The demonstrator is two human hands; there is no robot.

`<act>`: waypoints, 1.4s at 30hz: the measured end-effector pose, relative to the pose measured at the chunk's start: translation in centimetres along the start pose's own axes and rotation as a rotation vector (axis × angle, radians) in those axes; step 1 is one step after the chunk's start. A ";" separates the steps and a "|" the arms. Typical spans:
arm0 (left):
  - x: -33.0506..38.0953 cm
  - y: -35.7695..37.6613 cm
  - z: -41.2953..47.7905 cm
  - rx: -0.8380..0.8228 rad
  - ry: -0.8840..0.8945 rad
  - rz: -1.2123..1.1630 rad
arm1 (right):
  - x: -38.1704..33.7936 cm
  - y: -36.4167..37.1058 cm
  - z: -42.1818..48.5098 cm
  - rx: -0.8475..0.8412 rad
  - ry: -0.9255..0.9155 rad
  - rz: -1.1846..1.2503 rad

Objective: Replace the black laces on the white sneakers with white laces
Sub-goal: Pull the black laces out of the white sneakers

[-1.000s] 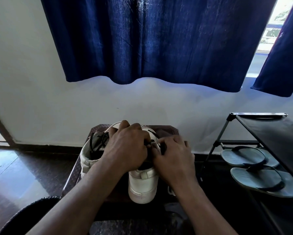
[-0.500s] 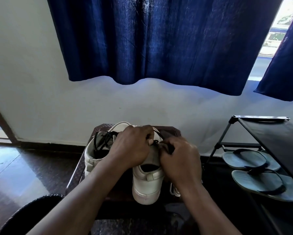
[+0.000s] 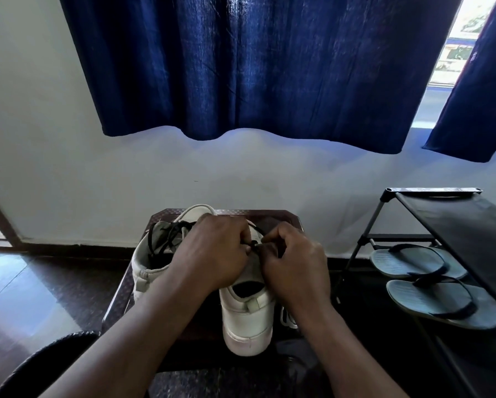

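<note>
In the head view, two white sneakers stood on a small dark worktop (image 3: 279, 222) set against a pale wall, heels toward the camera. The left hand (image 3: 212, 254) and the right hand (image 3: 295, 268) met over the tongue of the nearer sneaker (image 3: 246, 320), knuckles up. The fingers (image 3: 241, 234) of the left hand were curled tight and, with the right hand's bent fingers (image 3: 272, 239), pinched a black lace (image 3: 252, 244) between them just above the shoe's opening; how much of the lace remained threaded was hidden under the hands. The other sneaker (image 3: 152, 262) sat just beside it on the left, partly behind the left forearm, with loose black laces (image 3: 169, 234) bunched at its mouth. A white lace (image 3: 287, 318) lay on the worktop beside the nearer sneaker's heel, half covered by the right wrist. A dark blue curtain (image 3: 255, 67) hung above. To the right stood a black shoe rack (image 3: 456, 214) with a pair of grey flip-flops (image 3: 442, 303) on its lower shelf.
</note>
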State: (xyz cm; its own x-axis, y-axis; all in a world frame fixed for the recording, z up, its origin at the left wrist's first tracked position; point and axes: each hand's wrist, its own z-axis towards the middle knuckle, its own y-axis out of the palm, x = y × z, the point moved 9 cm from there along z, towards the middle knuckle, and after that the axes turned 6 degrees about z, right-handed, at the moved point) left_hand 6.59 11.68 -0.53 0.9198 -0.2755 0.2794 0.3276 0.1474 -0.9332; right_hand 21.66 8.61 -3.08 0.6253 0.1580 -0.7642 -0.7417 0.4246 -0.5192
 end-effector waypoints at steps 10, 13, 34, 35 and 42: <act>-3.6 1.6 -0.5 -0.022 -0.411 -1.051 | -0.4 0.2 0.0 -0.010 0.005 -0.029; -3.5 0.3 0.0 -0.007 -0.321 -0.651 | -0.4 0.3 -0.1 -0.017 0.019 -0.022; -2.0 -2.2 0.7 0.054 -0.101 -0.534 | -0.5 0.2 -0.4 -0.011 0.046 -0.018; -2.1 -2.4 0.6 0.082 -0.141 -0.868 | -0.4 0.1 -0.4 -0.006 0.047 -0.016; -4.2 -3.2 0.4 -0.062 -0.176 -0.261 | -0.4 0.3 -0.3 -0.004 0.048 -0.029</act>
State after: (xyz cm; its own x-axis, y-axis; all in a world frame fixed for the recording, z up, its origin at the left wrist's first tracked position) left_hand 1.74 12.79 1.34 0.8312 -0.1268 0.5413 0.5490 0.0332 -0.8352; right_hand 21.15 8.40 -3.07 0.6342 0.1032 -0.7662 -0.7246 0.4251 -0.5425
